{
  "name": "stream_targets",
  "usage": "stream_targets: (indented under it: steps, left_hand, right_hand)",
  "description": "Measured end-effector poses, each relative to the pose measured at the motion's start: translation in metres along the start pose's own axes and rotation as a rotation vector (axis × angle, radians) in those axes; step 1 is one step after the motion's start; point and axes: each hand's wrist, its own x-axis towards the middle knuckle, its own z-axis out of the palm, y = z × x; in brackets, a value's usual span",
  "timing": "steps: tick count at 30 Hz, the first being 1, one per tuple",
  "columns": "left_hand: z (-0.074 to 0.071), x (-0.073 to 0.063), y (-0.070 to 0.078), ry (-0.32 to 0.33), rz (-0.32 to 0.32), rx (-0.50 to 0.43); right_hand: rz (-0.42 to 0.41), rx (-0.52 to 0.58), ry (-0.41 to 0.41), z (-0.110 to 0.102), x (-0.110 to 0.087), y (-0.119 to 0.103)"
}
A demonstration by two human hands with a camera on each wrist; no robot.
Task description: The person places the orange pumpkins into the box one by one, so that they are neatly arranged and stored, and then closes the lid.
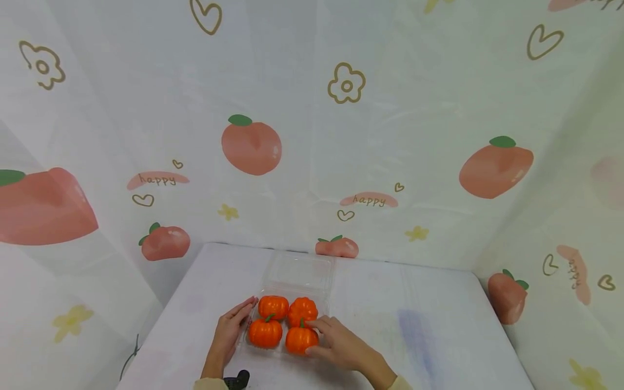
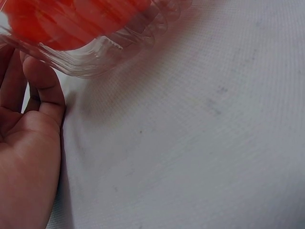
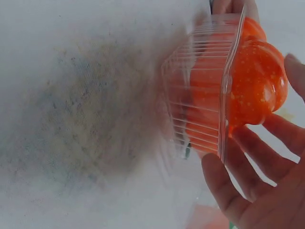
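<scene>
Several small glossy orange pumpkins with ribbed sides fill a clear plastic clamshell box (image 1: 242,337); green stems show on some. My left hand (image 1: 231,330) rests along the box's left side, its fingers fairly straight. In the left wrist view, those fingertips lie beside the clear wall. My right hand (image 1: 341,342) holds the front right pumpkin (image 1: 300,341), thumb on the near side and fingers on the far side. In the right wrist view, this pumpkin (image 3: 255,81) bulges above the box rim (image 3: 224,105), and one finger touches the rim.
The box's clear lid (image 1: 299,272) lies folded back behind it on the white-covered table (image 1: 375,309). A black object (image 1: 237,380) is by my left wrist. White curtains (image 1: 302,189) printed with peaches enclose the table's back and sides.
</scene>
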Motion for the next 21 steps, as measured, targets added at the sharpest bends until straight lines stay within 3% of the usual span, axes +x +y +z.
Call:
stream_targets:
  steps: [6,14,21]
  left_hand:
    - [0.001,0.000,0.000,0.007,0.005,0.007]
    - [0.002,-0.001,0.000,-0.006,0.006,0.002]
    - [0.001,-0.001,0.002,0.015,0.000,0.019]
  right_hand:
    - [0.021,0.052,0.051,-0.002,0.003,0.002]
    - [0.089,0.101,0.059,-0.006,0.009,0.011]
    - [0.182,0.186,0.181,-0.005,0.023,0.025]
